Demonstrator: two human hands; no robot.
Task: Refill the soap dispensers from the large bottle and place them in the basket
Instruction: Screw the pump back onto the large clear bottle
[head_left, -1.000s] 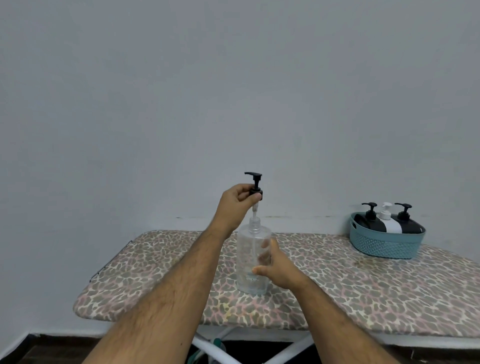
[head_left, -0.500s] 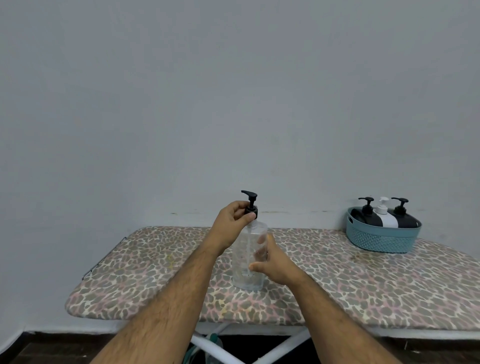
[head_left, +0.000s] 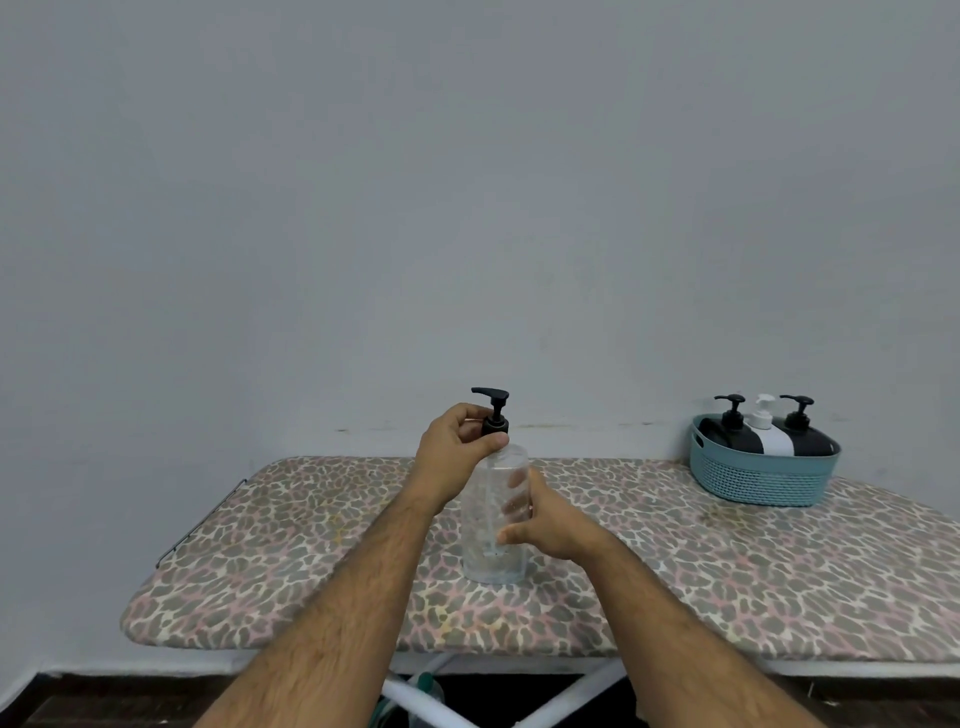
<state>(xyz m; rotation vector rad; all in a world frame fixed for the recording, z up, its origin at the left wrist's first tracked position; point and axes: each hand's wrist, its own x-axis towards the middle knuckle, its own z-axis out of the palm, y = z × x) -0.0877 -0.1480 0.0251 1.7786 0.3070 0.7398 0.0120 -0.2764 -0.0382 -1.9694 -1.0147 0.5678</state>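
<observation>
A clear bottle (head_left: 494, 525) stands upright in the middle of the spotted table (head_left: 727, 582). The right hand (head_left: 556, 527) wraps round its side. The left hand (head_left: 457, 457) pinches the black pump (head_left: 493, 413) on top. Far right, a blue basket (head_left: 763, 480) holds three more bottles (head_left: 769, 434).

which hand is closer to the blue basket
Right. The right hand grips the clear bottle's side, on the side toward the blue basket at the board's far right. The left hand pinches the black pump, farther left.
</observation>
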